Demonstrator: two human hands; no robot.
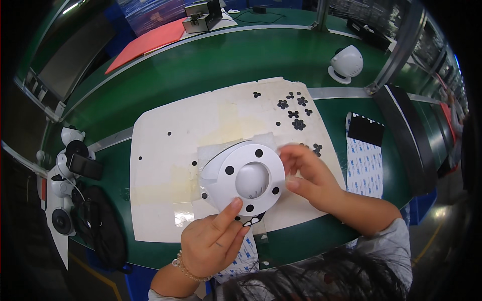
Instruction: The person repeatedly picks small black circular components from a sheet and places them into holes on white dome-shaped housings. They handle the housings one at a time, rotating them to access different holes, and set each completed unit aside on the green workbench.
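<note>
A white rounded device point(213, 175) lies with its ring-shaped base point(273, 168) facing up, on a translucent foam sheet point(203, 153). Several round black pads dot the ring, and a domed white surface shows through its central opening. My left hand point(211, 243) is closed at the ring's near edge, one fingertip resting on the white rim; what its lower fingers grip is partly hidden. Next to those fingers is a black strip with white round holes point(254, 219), above a blue-printed backing sheet point(246, 258). My right hand point(314, 178) is beside the ring's right edge, thumb and fingers apart.
A worn cream board point(160, 200) covers the green table, with clusters of loose black pads point(298, 124). Another pad sheet point(365, 165) lies right. One white device point(346, 62) stands at back right; more point(63, 188) sit at left by a black bag point(103, 226).
</note>
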